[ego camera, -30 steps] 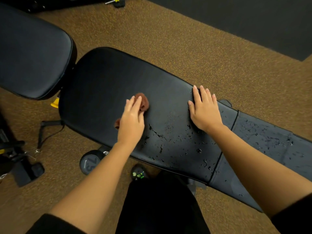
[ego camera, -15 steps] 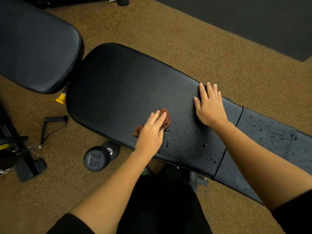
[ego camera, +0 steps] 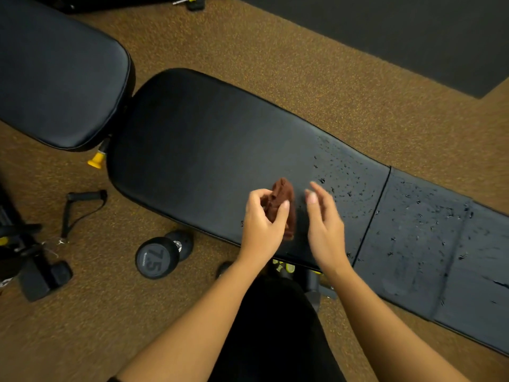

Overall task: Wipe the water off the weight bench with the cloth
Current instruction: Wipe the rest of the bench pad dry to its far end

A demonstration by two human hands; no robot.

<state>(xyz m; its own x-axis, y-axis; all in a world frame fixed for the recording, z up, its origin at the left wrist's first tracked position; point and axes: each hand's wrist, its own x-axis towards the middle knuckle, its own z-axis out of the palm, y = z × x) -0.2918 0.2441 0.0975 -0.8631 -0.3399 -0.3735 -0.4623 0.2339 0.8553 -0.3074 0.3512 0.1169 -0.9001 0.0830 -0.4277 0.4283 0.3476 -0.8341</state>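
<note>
Gripping the bunched brown cloth (ego camera: 281, 199) between thumb and curled fingers, your left hand (ego camera: 261, 219) holds it over the near edge of the weight bench (ego camera: 192, 150). Your right hand (ego camera: 325, 221) hovers just beside the cloth with its fingers loosely spread and nothing in them. Water droplets (ego camera: 347, 180) bead on the black padding to the right of both hands, reaching onto the narrower pad past the seam. A 7.5 dumbbell (ego camera: 158, 256) lies on the brown floor.

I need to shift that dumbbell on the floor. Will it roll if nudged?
Probably: the dumbbell has round heads and lies on its side. The speckled floor looks textured, so it likely stops soon. Marked 7.5, probably light.
</note>
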